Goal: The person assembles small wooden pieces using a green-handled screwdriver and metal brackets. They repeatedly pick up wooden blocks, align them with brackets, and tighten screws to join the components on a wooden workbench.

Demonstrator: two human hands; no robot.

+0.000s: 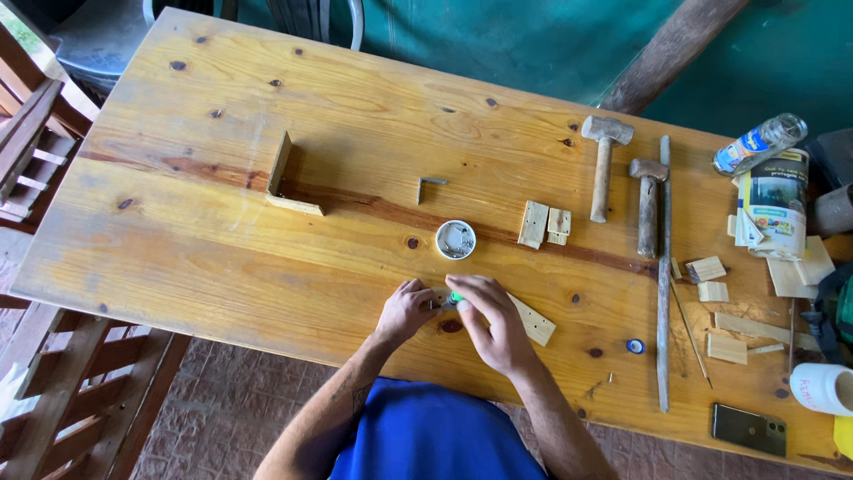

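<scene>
My left hand (404,311) and my right hand (490,322) meet at the near edge of a long pine table (222,231). The right hand is closed around a small tool with a green handle (456,297). Its tip points toward the left hand. The left fingers pinch something small against a thin wooden strip with holes (536,322) that lies under the right hand. What the left fingers hold is too small to tell. A small round white container (455,239) with metal bits stands just beyond both hands.
An L-shaped wooden corner piece (286,182) stands mid-table, with a metal bracket (428,186) nearby. Two small wood blocks (544,223), two hammers (604,164), a long metal rod (664,276), wood offcuts (724,307), a bottle (760,142), a phone (749,428) and a white cup (822,388) crowd the right.
</scene>
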